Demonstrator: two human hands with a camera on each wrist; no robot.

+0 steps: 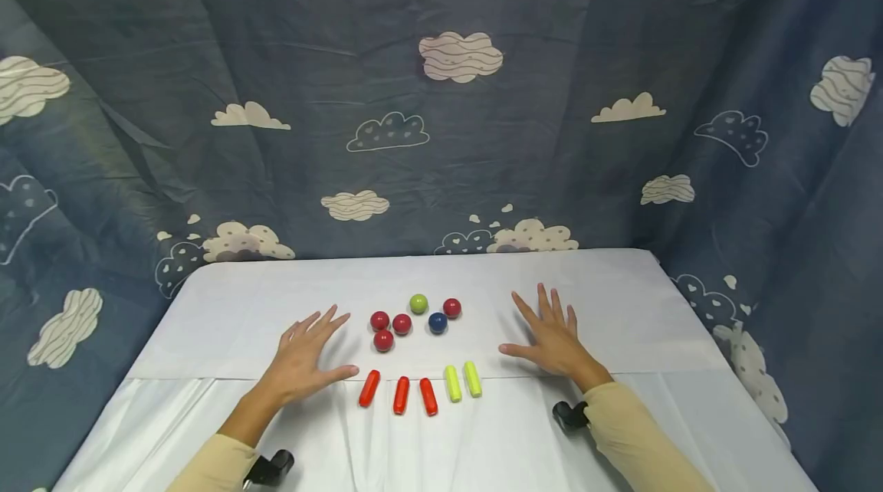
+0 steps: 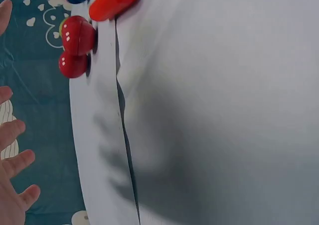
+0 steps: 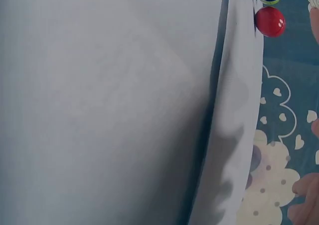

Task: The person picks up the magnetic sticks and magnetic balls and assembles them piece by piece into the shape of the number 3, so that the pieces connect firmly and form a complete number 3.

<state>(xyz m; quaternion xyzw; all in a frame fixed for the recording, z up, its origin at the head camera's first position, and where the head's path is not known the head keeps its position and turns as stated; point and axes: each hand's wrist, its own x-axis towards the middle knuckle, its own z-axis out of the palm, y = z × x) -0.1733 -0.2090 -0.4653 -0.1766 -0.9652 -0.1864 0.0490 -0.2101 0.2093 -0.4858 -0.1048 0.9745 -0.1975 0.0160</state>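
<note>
Clock as in the head view, 12 = far edge. Left red stick [image 1: 369,388] lies between 3 and 4 o'clock of the left hand [image 1: 303,368], just off its thumb tip; long axis 1–7, left hand clearly nearer. Middle red stick [image 1: 401,395] runs near 12–6, right red stick [image 1: 428,397] 11–5; narrow gaps between. Two yellow sticks [image 1: 472,379] follow at 2 o'clock of that, axes 11–5, at 8 o'clock of the right hand [image 1: 549,342], apart from its thumb. Both hands: fingers spread, holding nothing, seemingly raised over the desk [image 1: 635,308]. Four red balls [image 1: 402,324], green ball [image 1: 418,303], blue ball [image 1: 438,323] sit at 12 from the stick row, between the hands. Far desk edge well past them, curtain [image 1: 524,147] behind; side edges well outside both hands.
</note>
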